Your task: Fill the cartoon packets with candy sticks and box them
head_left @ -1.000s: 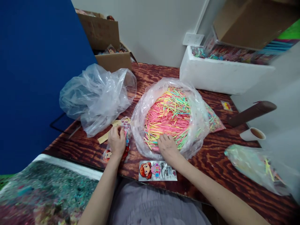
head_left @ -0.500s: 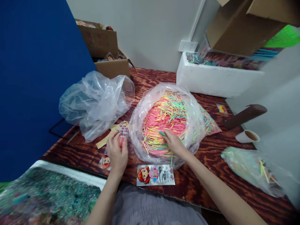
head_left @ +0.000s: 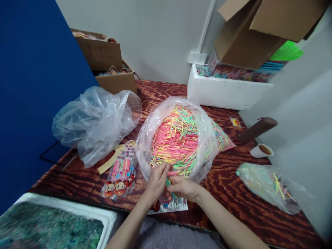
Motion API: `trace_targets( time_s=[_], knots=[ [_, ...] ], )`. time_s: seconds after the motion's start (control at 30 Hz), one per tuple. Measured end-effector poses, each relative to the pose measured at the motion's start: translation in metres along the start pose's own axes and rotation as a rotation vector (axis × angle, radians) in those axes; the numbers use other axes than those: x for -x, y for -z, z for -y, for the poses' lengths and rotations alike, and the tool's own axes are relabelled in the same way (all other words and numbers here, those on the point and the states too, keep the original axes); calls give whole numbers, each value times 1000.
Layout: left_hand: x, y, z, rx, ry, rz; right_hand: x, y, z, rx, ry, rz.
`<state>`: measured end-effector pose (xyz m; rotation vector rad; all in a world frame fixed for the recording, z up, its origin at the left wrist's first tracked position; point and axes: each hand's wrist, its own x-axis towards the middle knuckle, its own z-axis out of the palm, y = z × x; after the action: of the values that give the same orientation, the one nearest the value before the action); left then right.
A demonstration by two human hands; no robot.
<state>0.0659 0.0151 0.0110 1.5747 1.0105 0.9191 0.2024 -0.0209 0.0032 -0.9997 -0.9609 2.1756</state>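
Note:
A clear plastic bag (head_left: pixel 145 138) stands open on the wood-grained table, full of thin pink, yellow and green sticks (head_left: pixel 176 138). At its near edge my right hand (head_left: pixel 185 188) is closed on a few green sticks (head_left: pixel 170 188). Against them, my left hand (head_left: pixel 157 180) has its fingers pressed together; what they hold is mostly hidden. Beneath both hands lies a silver printed packet (head_left: pixel 183 204), partly covered. Several filled packets with a red-haired cartoon figure (head_left: pixel 120 186) overlap on the table to the left of the bag.
Crumpled clear plastic (head_left: pixel 101 121) and cardboard boxes (head_left: pixel 116 83) are at the left. A white foam box (head_left: pixel 220 91) stands at the back right. Further right are a brown cylindrical object (head_left: pixel 258 129), a paper cup (head_left: pixel 261 151) and a plastic bag with sticks (head_left: pixel 267 186).
My left hand has left the packets and moved right to meet my right hand. My right hand has come out of the stick pile, down over the silver packet, with green sticks.

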Motion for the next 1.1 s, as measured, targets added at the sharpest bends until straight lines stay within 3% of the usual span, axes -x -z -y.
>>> trace_targets(
  time_s=[0.1,0.2,0.27,0.4,0.53,0.83,1.1],
  knots=[
    [13,3,-7,2,-30,39,6,-12,-6,100,144,-65],
    [33,12,-8,-7,-78,-124,19,-23,-14,309,379,-303],
    [48,16,-1,-135,-99,-170,27,-27,-28,465,472,-458],
    [72,12,30,-464,-159,-12,31,-29,-64,623,536,-594],
    [79,5,47,-649,-185,68,26,-29,-77,635,583,-665],
    [76,1,20,-915,-140,186,29,-20,-58,534,649,-667],
    [64,-6,24,-906,-141,231,30,-17,-43,483,691,-684]
  ],
)
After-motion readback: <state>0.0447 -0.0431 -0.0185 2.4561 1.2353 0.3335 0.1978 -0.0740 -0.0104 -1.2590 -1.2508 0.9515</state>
